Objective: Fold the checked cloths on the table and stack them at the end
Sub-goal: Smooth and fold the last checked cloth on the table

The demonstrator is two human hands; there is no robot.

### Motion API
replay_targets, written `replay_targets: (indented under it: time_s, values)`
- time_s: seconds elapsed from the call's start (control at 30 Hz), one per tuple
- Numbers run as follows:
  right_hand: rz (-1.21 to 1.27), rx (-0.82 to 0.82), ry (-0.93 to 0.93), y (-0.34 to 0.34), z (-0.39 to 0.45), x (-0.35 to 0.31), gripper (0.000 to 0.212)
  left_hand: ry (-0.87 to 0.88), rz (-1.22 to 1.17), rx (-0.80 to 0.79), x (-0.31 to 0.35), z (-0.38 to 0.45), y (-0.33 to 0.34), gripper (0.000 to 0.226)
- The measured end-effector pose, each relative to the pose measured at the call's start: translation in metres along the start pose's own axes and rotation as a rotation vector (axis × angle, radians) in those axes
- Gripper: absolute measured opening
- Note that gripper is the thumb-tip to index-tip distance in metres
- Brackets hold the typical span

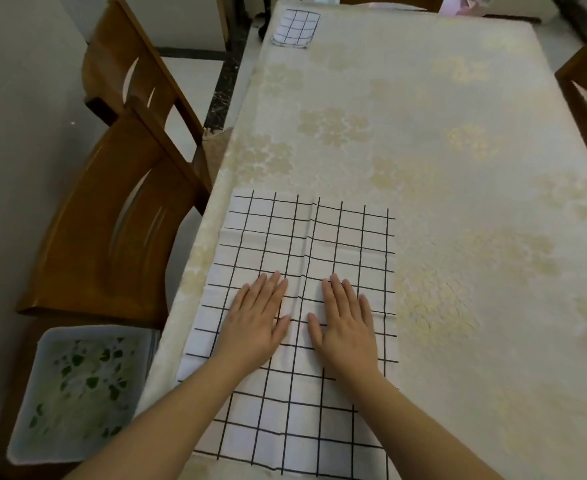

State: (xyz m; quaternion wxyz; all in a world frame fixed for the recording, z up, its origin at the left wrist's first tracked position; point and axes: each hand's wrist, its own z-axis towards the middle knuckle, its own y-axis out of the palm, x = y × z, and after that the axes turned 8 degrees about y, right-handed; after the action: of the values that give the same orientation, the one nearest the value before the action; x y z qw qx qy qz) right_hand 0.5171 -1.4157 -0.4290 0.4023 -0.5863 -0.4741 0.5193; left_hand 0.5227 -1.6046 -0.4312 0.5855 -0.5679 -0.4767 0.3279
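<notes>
Head view: both hands — left hand (255, 318), right hand (345, 318) — lie flat, fingers spread, gripping nothing, on creased grid-checked cloth (305, 237).

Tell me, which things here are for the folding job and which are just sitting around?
For the job: large white black-checked cloth spread flat; small folded checked cloth at the far end; left hand and right hand pressing flat on it.

Just there: brown wooden chairs; white plastic tub; cream flowered tablecloth.

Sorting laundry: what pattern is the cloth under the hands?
White with a black grid, head view: cloth.
</notes>
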Motion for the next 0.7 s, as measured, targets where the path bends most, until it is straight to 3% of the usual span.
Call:
replay_targets:
  time_s: [0.37, 0.7]
  values:
    - [-0.108, -0.037, 0.062, -0.017, -0.007, 0.073, 0.071, -0.071, 0.048, -0.03, -0.056, -0.024, -0.007, 0.068]
    - [-0.211, -0.072, 0.031, -0.033, -0.008, 0.096, 0.08, -0.023, 0.042, -0.055, -0.042, -0.024, -0.004, 0.073]
